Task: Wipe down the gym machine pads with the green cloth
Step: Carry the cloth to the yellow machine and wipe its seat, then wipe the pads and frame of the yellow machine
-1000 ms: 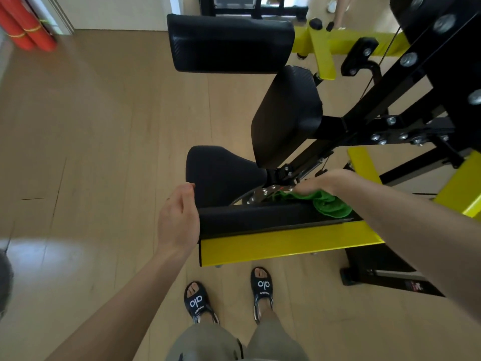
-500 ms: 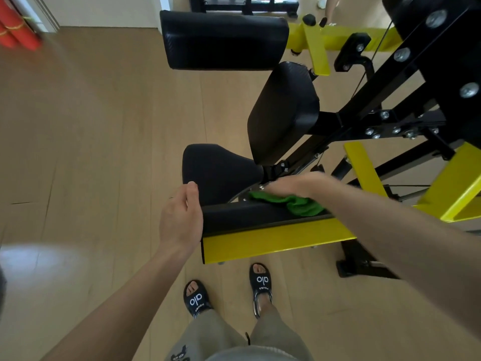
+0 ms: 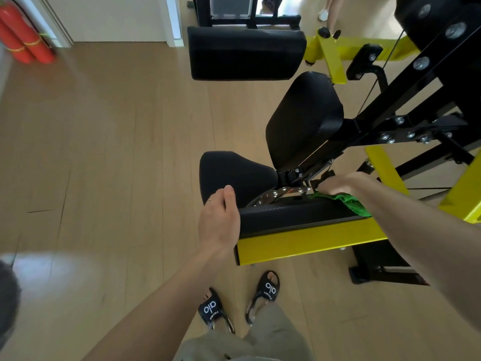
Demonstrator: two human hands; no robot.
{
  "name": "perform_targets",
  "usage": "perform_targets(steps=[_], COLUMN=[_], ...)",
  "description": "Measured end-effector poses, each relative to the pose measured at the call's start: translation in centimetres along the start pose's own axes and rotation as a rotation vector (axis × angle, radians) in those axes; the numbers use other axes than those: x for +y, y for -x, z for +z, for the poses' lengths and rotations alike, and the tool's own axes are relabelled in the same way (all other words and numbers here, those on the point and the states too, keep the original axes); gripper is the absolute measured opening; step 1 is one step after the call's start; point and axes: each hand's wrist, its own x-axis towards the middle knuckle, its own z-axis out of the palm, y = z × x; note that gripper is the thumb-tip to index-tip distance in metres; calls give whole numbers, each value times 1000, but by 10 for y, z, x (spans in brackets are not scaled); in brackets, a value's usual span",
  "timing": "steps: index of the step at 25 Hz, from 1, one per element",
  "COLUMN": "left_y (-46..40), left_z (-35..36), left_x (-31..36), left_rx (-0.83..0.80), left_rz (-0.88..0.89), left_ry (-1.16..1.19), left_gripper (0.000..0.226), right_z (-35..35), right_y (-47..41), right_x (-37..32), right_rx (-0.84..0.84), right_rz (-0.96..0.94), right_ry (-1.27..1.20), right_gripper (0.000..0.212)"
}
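A long black pad (image 3: 291, 216) lies on a yellow beam (image 3: 307, 242) of the gym machine in front of me. My left hand (image 3: 218, 222) grips the pad's left end, thumb on top. My right hand (image 3: 343, 184) presses the green cloth (image 3: 343, 201) flat onto the far right part of that pad, fingers stretched out. Beyond it sit a rounded black seat pad (image 3: 234, 175), a tilted black back pad (image 3: 303, 118) and a wide black roller pad (image 3: 244, 53).
The black steel frame (image 3: 416, 82) with bolts rises at the right, and a chrome adjuster plate (image 3: 281, 192) sits behind the long pad. Red fire extinguishers (image 3: 23, 40) stand at the far left. Another person's legs (image 3: 329, 9) show at the top. Wooden floor spreads left.
My right hand has slid the green cloth along the long pad, first leftward, then back to the right. My left hand has stayed on the pad's left end.
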Motion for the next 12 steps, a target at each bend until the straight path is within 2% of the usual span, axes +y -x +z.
perform_targets(steps=[2,5,7,9,10,12], left_y=[-2,-12,-29,-49,-60,-83], left_z=[0,-4,-9,-15,-20,-32], left_x=[-4,-10,-8,-3,2,17], left_rx=[-31,-76,-50,-32,-34,-19], left_rz=[-25,-75,-129,-176,-154,-86], left_ry=[53,127,83,-42,-117,-211], left_gripper=[41,46,51,55,57,57], right_z=[8,20,24,31,32,26], right_y=[1,-17,-20,-36,-39,-53], right_x=[-39,-112,-147,-152,-146,-111], right_rx=[-88,-232,-322,-353,-372,-307], right_rz=[-81,-144,-242,-337,-342,-259], right_ry=[-123,-223,-242,-219,-190,-162], right_gripper=[30,59,63,54,56,70])
